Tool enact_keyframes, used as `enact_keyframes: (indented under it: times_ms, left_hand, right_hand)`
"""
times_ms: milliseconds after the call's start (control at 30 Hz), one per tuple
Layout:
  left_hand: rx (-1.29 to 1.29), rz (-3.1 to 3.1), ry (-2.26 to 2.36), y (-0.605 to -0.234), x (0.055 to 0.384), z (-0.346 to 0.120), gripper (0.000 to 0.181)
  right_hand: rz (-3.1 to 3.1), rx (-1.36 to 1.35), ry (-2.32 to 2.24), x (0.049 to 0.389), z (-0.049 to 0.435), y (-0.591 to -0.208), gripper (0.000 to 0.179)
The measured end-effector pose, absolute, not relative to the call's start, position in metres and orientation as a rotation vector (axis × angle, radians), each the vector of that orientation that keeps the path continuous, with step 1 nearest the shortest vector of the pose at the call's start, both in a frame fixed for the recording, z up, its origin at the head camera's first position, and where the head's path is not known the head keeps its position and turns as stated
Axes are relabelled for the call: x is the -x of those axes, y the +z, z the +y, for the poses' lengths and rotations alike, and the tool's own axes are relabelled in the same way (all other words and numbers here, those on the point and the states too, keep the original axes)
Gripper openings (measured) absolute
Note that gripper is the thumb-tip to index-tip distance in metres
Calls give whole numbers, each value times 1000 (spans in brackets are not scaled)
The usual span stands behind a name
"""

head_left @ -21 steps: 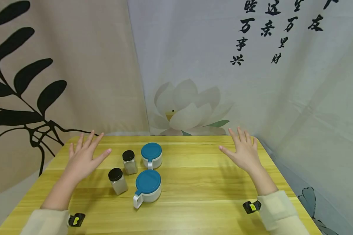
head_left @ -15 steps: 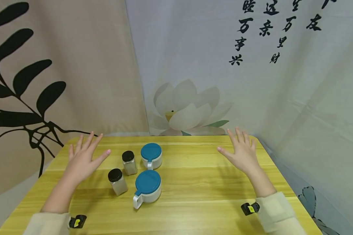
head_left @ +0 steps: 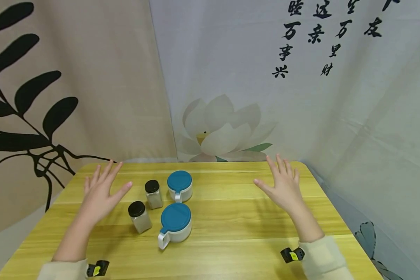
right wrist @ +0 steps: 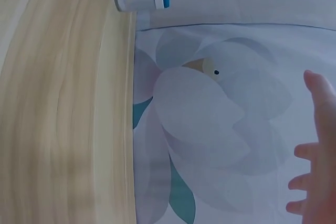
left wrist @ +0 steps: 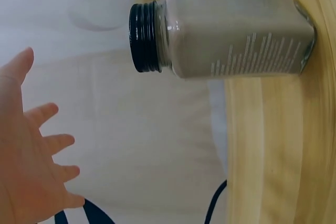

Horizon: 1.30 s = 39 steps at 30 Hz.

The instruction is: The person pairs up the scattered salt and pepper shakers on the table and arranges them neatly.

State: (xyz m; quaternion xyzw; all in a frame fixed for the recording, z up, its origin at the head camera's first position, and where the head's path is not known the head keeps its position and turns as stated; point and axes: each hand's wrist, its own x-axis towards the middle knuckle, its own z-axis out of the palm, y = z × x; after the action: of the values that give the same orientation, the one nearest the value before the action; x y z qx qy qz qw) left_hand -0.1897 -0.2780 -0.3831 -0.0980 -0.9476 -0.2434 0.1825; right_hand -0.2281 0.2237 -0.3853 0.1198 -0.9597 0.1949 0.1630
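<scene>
Since the earlier frame, my right hand (head_left: 286, 190) has drifted inward and a little closer to me, while my left hand (head_left: 98, 198) has dropped only slightly. Both have their fingers spread and extended, thumbs held out, holding nothing; both are apart from the containers.

Just right of my left hand stand two square-sided glass jars with black screw caps. The nearer black-capped jar (head_left: 140, 219) sits closer to my body than that palm; the farther black-capped jar (head_left: 154, 196) is beyond it, to the right of my left thumb. From the left wrist, one jar shows pale contents and fine light markings on its side.

Farther right of my left hand, and well to the left of my right one, are two blue-lidded containers with white handles. The front blue-lidded container (head_left: 176, 225) has its handle angled toward me and to the left; the back blue-lidded container (head_left: 179, 186) points its handle toward me. Beneath both hands lies the wood-grain table (head_left: 231, 249).
</scene>
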Motion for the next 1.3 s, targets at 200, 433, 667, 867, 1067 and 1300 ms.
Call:
enact_keyframes:
  times_ms: [200, 433, 667, 867, 1067, 1300]
  left_hand:
    - [281, -2631, -744, -385, 186, -275, 72]
    - [282, -2601, -799, -390, 183, -271, 71]
    - [277, -2580, -847, -396, 180, -267, 70]
    - [271, -2552, -897, -399, 177, -263, 70]
    - [255, -2531, -985, -403, 174, -261, 70]
    - [214, -2527, -1087, -408, 171, -260, 70]
  right_hand:
    - [-2706, -342, 606, 221, 216, -386, 90]
    - [-2685, -333, 674, 216, 208, -388, 89]
    - [-2679, -330, 756, 213, 198, -395, 90]
    - [-2653, -344, 807, 208, 188, -401, 90]
    - [-2625, -330, 865, 202, 177, -404, 90]
    - [-2571, -324, 940, 196, 165, -410, 89]
